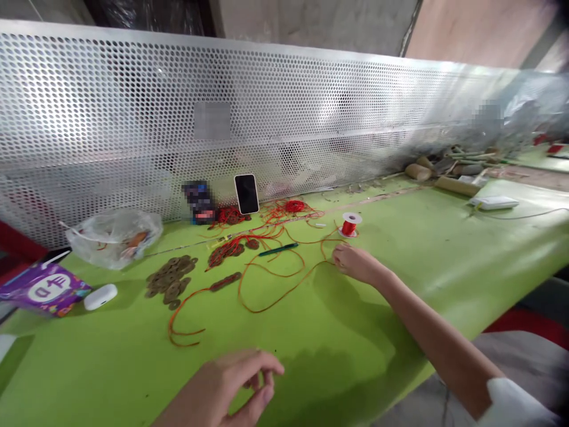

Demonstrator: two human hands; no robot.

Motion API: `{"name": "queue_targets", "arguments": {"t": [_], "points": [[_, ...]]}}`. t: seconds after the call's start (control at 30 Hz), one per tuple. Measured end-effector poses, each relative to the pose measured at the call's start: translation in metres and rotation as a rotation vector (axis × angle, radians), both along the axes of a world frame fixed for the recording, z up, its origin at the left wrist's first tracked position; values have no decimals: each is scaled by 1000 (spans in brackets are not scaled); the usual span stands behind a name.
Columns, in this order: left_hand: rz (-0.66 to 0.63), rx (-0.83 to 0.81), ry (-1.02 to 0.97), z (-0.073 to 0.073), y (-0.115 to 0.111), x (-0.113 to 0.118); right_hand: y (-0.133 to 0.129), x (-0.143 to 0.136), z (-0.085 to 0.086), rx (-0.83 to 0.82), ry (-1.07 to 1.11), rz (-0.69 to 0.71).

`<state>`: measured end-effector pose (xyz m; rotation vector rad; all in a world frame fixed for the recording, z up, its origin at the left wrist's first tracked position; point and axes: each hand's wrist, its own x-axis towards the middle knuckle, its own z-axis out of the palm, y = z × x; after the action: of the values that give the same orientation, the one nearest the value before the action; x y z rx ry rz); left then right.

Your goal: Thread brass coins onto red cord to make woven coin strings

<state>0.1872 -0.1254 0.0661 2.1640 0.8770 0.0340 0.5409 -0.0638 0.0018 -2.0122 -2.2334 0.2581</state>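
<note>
My left hand (242, 385) hovers over the near part of the green table, fingers curled and apart, holding nothing. Farther right, my right hand (351, 262) pinches an orange-red cord (271, 307) that loops across the table to the left. Just beyond that hand stands a white spool of red thread (349, 225). A dark green pen (278, 249) lies among the cords. Left of the loop is a short row of coins threaded on cord (226, 281). Behind it sit more strung coins (224, 254), and a pile of loose brown coins (171, 279) lies to the left.
A perforated metal screen (275, 124) runs along the back, with a phone (246, 194) leaning on it. At left are a plastic bag (115, 237), a purple package (47, 290) and a white case (100, 297). Rolls and a white box (495, 203) lie at far right.
</note>
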Motion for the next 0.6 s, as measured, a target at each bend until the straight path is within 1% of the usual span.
{"name": "queue_targets", "arguments": {"t": [0.03, 0.1, 0.17, 0.23, 0.27, 0.33, 0.4, 0.43, 0.47, 0.53, 0.57, 0.6], "points": [[8, 18, -23, 5, 10, 12, -2, -1, 0, -2, 13, 17], [-10, 58, -57, 10, 28, 31, -9, -7, 7, -1, 52, 50], [14, 191, -147, 8, 41, 45, -22, -19, 23, 15, 113, 91], [65, 282, -237, 4, 48, 55, -39, -36, 46, 46, 213, 165], [68, 274, -271, 2, 49, 58, -48, -46, 58, 72, 396, 270], [14, 151, -301, 0, 46, 61, -62, -63, 81, 149, 670, 492], [-60, 6, -275, -1, 40, 59, -68, -71, 99, 251, 841, 611], [-69, -26, -258, -2, 38, 55, -67, -71, 105, 318, 914, 631], [-54, -22, -245, -3, 36, 49, -62, -68, 110, 404, 989, 622], [48, 93, -289, -7, 38, 33, -46, -58, 114, 572, 1158, 539], [113, 172, -328, -9, 41, 25, -37, -51, 113, 630, 1246, 479], [173, 250, -349, -11, 45, 16, -27, -45, 111, 635, 1329, 428]]}}
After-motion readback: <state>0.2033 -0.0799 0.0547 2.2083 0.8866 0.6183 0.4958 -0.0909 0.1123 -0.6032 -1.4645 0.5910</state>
